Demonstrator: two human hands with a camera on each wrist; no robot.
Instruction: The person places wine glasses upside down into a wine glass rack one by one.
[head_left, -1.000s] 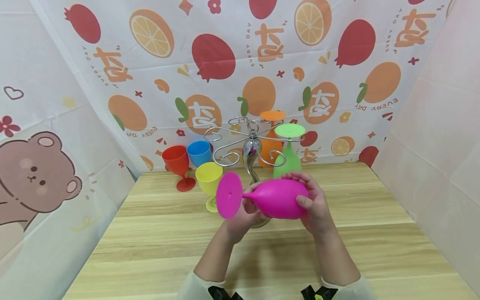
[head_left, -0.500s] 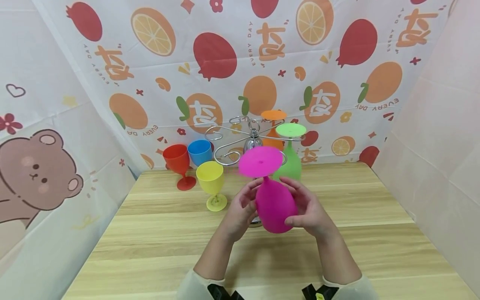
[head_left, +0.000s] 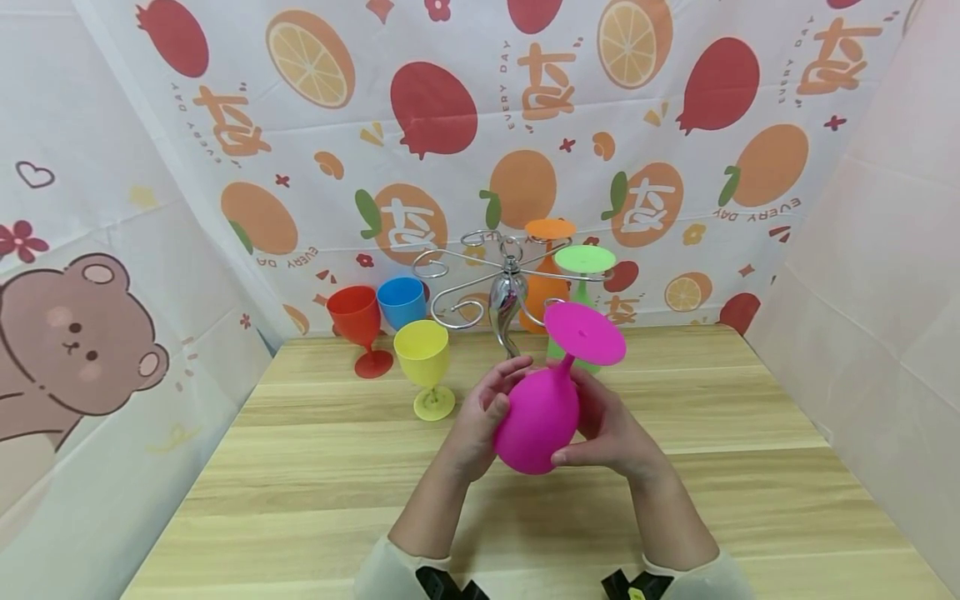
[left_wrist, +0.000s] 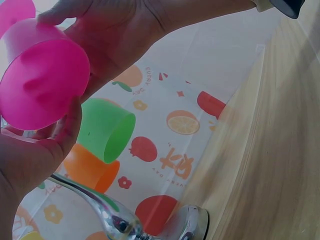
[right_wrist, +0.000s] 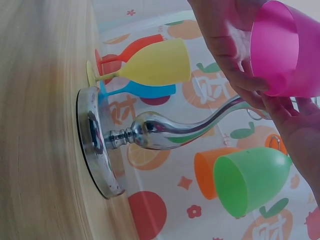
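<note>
A magenta plastic goblet is held upside down above the table, its foot tipped up to the right. My left hand grips the bowl from the left, thumb along its side. From the right, my right hand holds the same bowl, thumb low near the rim. Both wrist views show the goblet's open mouth, hollow and facing down toward the table. Just behind stands a silver metal rack with curled wire arms. A green goblet and an orange goblet hang inverted from its right arms.
Left of the rack, a yellow goblet, a red goblet and a blue goblet stand upright on the wooden table. The rack's round base shows in the right wrist view. Fruit-print cloth hangs behind.
Between the hands, the magenta goblet has turned from lying sideways, foot to the left, to foot-up, and now leans right. The hands have shifted their hold around the bowl.
</note>
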